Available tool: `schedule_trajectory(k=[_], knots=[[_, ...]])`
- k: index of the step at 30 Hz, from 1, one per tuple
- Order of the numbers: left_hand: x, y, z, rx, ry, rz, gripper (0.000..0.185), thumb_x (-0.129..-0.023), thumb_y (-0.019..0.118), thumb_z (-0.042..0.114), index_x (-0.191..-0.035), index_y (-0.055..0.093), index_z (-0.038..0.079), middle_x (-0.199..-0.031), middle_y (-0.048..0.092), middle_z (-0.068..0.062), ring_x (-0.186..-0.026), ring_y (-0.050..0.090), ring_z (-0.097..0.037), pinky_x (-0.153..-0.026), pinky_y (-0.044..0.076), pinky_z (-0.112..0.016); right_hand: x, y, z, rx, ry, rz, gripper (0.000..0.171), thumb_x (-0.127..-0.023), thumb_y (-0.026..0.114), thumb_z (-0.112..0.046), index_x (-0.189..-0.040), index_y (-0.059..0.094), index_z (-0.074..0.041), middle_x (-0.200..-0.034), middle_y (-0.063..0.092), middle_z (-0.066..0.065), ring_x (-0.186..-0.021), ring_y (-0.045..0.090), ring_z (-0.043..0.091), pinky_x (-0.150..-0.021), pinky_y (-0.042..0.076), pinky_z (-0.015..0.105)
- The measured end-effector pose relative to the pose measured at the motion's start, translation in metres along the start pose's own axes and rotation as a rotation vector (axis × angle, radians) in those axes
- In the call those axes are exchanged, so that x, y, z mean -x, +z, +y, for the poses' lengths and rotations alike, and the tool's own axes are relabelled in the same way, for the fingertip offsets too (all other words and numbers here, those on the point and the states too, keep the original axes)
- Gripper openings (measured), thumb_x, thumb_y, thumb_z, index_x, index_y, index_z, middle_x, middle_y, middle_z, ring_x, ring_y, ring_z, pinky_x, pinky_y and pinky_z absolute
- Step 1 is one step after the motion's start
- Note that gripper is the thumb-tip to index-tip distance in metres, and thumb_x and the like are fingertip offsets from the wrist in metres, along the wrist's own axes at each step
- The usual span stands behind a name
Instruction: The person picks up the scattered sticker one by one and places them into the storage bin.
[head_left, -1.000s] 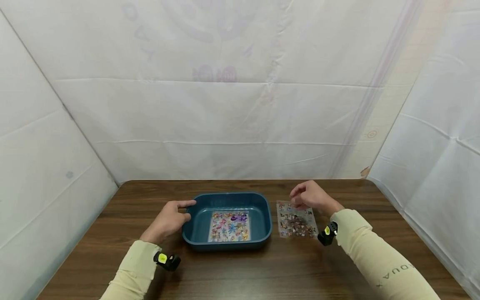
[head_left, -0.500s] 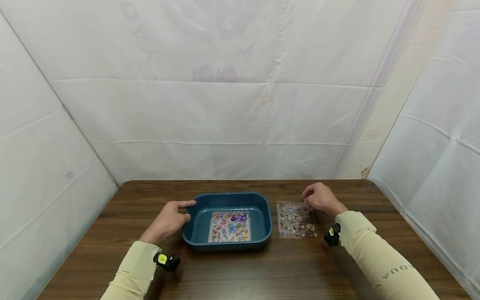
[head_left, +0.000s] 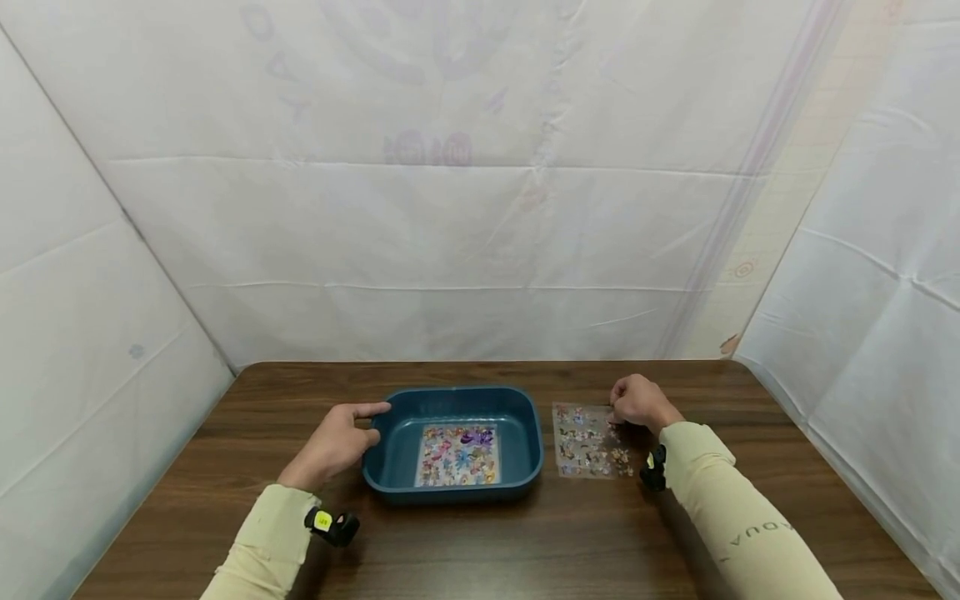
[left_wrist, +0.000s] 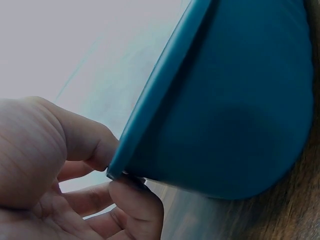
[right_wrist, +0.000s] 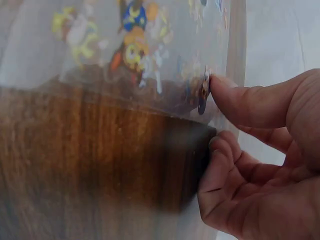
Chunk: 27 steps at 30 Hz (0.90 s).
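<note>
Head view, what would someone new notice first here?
Most likely the blue tub mid-table, with a bright sticker sheet lying flat inside it. The left hand holds the tub's left rim. To the right, a clear sticker sheet lies on the wooden table, the right hand pinching a sticker at its far right edge.

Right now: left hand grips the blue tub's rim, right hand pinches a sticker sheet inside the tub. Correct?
Not quite. The sticker sheet the right hand pinches lies on the table right of the blue tub, as the head view shows. The left hand does grip the rim.
</note>
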<state>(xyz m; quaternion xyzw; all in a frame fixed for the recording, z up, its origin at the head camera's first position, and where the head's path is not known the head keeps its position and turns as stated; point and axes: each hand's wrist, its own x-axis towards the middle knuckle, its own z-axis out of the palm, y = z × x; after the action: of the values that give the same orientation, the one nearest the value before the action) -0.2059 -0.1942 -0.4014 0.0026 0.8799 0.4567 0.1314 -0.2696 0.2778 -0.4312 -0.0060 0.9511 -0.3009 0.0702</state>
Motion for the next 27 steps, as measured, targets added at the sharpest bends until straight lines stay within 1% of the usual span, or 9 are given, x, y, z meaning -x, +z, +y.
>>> schedule_trajectory(k=[1, 4, 9, 11, 13, 17, 22, 25, 27], knots=[[0.001, 0.0, 0.0, -0.002, 0.002, 0.003, 0.051, -0.101, 0.051, 0.002, -0.152, 0.054, 0.006, -0.068, 0.051, -0.003, -0.042, 0.032, -0.012, -0.048, 0.038, -0.028, 0.0, 0.001, 0.001, -0.007, 0.006, -0.005, 0.009, -0.085, 0.073, -0.001, -0.081, 0.065, -0.002, -0.08, 0.064, 0.008, -0.072, 0.057, 0.023, -0.066, 0.046, 0.033], [0.002, 0.002, -0.001, -0.005, -0.007, 0.002, 0.051, -0.1, 0.052, 0.001, -0.151, 0.055, 0.006, -0.077, 0.054, -0.007, -0.043, 0.034, -0.013, -0.048, 0.038, -0.028, 0.001, 0.004, 0.005, -0.041, 0.013, -0.021, 0.023, -0.092, 0.065, 0.0, -0.073, 0.054, -0.008, -0.069, 0.053, 0.002, -0.066, 0.055, 0.018, -0.062, 0.042, 0.031], [0.003, 0.004, -0.001, -0.013, -0.004, 0.002, 0.051, -0.1, 0.052, 0.0, -0.15, 0.055, 0.005, -0.087, 0.06, -0.013, -0.044, 0.034, -0.012, -0.049, 0.037, -0.027, 0.002, 0.007, 0.008, -0.09, 0.016, -0.026, 0.031, -0.098, 0.05, 0.0, -0.07, 0.042, -0.012, -0.065, 0.043, 0.001, -0.067, 0.062, 0.017, -0.06, 0.041, 0.031], [0.003, 0.004, 0.0, -0.017, 0.005, 0.006, 0.05, -0.1, 0.053, 0.0, -0.15, 0.055, 0.004, -0.106, 0.064, -0.02, -0.045, 0.034, -0.013, -0.049, 0.037, -0.027, 0.001, 0.006, 0.008, -0.094, 0.016, -0.025, 0.031, -0.099, 0.048, -0.001, -0.071, 0.041, -0.013, -0.065, 0.042, 0.001, -0.069, 0.064, 0.017, -0.061, 0.041, 0.031], [0.003, 0.003, 0.0, -0.019, 0.012, 0.008, 0.05, -0.1, 0.053, 0.0, -0.15, 0.056, 0.003, -0.129, 0.058, -0.027, -0.046, 0.034, -0.013, -0.049, 0.037, -0.028, -0.001, 0.006, 0.009, -0.088, 0.014, -0.021, 0.03, -0.099, 0.048, -0.001, -0.071, 0.044, -0.012, -0.066, 0.044, 0.002, -0.068, 0.063, 0.017, -0.061, 0.042, 0.031], [0.003, 0.003, 0.0, -0.013, 0.019, 0.004, 0.051, -0.1, 0.052, -0.001, -0.15, 0.055, 0.003, -0.14, 0.052, -0.03, -0.046, 0.034, -0.013, -0.049, 0.037, -0.028, -0.005, 0.006, 0.013, -0.079, 0.016, -0.001, 0.021, -0.095, 0.053, 0.002, -0.076, 0.056, -0.006, -0.074, 0.054, 0.006, -0.067, 0.055, 0.02, -0.061, 0.043, 0.032], [0.002, 0.001, 0.0, -0.012, 0.022, 0.005, 0.051, -0.1, 0.052, 0.0, -0.15, 0.055, 0.003, -0.138, 0.054, -0.03, -0.044, 0.033, -0.013, -0.048, 0.038, -0.029, -0.006, 0.004, 0.014, -0.059, 0.009, 0.022, 0.01, -0.089, 0.062, 0.004, -0.087, 0.069, -0.003, -0.094, 0.065, 0.016, -0.076, 0.055, 0.026, -0.066, 0.046, 0.035], [0.001, 0.0, 0.001, -0.014, 0.014, 0.007, 0.051, -0.1, 0.052, 0.0, -0.15, 0.055, 0.004, -0.106, 0.065, -0.021, -0.043, 0.032, -0.012, -0.048, 0.038, -0.029, -0.005, 0.0, 0.014, -0.047, -0.019, 0.033, 0.011, -0.087, 0.064, 0.004, -0.093, 0.073, 0.0, -0.102, 0.069, 0.021, -0.083, 0.058, 0.029, -0.071, 0.049, 0.038], [0.0, 0.0, 0.002, -0.013, 0.008, 0.006, 0.05, -0.101, 0.052, 0.0, -0.151, 0.054, 0.004, -0.082, 0.06, -0.011, -0.043, 0.032, -0.012, -0.048, 0.039, -0.029, -0.004, -0.002, 0.014, -0.044, -0.035, 0.036, 0.019, -0.087, 0.064, 0.004, -0.102, 0.075, 0.002, -0.11, 0.069, 0.024, -0.09, 0.061, 0.033, -0.074, 0.052, 0.042]])
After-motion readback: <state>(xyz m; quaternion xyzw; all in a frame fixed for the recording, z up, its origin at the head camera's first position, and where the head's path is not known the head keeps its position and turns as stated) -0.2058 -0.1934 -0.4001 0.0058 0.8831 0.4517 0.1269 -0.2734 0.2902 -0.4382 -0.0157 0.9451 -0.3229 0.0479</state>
